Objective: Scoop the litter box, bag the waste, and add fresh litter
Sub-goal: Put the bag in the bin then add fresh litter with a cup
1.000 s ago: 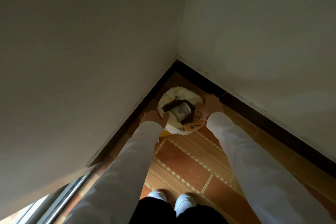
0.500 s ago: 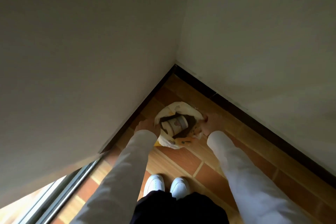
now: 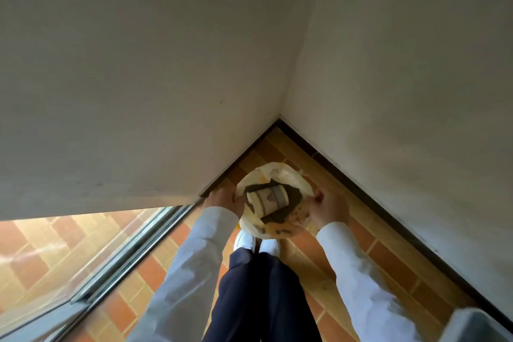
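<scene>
While the left hand (image 3: 223, 201) and right hand (image 3: 327, 209) each grip one side of the plastic bag's (image 3: 288, 175) rim, it hangs open over the tiled floor (image 3: 388, 255) near the corner. A paper cup (image 3: 268, 200) lies inside on dark material, so bagging seems under way; tying off and fresh litter look still to do.

Bag (image 3: 277, 178) sits between the two hands, left hand (image 3: 222, 200) on its left rim, right hand (image 3: 327, 208) on its right. Cup (image 3: 268, 200) lies inside, between the fingers.

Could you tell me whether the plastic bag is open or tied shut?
Open: both hands, left hand and right hand, hold the bag mouth apart, showing a paper cup inside.
</scene>
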A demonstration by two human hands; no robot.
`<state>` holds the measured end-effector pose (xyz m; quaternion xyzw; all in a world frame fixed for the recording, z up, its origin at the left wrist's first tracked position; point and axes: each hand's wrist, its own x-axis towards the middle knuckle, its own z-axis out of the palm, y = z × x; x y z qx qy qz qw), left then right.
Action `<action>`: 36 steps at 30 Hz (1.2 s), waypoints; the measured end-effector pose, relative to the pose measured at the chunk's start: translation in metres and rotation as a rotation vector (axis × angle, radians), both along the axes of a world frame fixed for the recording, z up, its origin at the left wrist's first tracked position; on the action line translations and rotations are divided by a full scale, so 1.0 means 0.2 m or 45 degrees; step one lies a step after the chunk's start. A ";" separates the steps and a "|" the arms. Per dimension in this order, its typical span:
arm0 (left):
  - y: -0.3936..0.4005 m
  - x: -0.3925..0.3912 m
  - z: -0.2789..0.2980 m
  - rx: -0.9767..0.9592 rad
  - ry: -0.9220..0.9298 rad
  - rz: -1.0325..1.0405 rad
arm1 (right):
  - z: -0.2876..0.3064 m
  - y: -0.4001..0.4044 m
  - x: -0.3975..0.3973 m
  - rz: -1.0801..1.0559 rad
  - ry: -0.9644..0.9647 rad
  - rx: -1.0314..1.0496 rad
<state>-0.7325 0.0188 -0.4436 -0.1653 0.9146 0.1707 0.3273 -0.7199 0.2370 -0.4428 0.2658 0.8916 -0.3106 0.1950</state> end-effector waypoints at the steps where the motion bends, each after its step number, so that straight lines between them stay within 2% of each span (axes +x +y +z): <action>1: -0.01 0.03 0.11 0.007 0.025 0.020 | 0.12 -0.01 0.02 0.001 0.016 -0.006; 9: -0.07 0.27 0.83 0.043 0.226 0.027 | 0.90 -0.05 0.26 0.099 0.091 -0.020; 12: -0.10 0.36 1.00 0.083 0.246 -0.013 | 1.06 -0.06 0.38 0.080 0.118 -0.018; 19: -0.16 0.57 1.24 0.052 0.230 -0.376 | 1.26 -0.09 0.75 -0.070 0.207 0.070; 27: -0.10 0.74 1.41 0.138 0.181 -0.859 | 1.37 -0.21 1.34 -0.523 0.242 0.218; 31: 0.05 0.82 1.48 0.139 0.152 -1.160 | 1.42 -0.23 1.63 -0.818 0.272 0.250; 36: 0.30 0.98 1.51 0.193 0.128 -1.393 | 1.48 -0.19 1.95 -1.117 0.242 0.250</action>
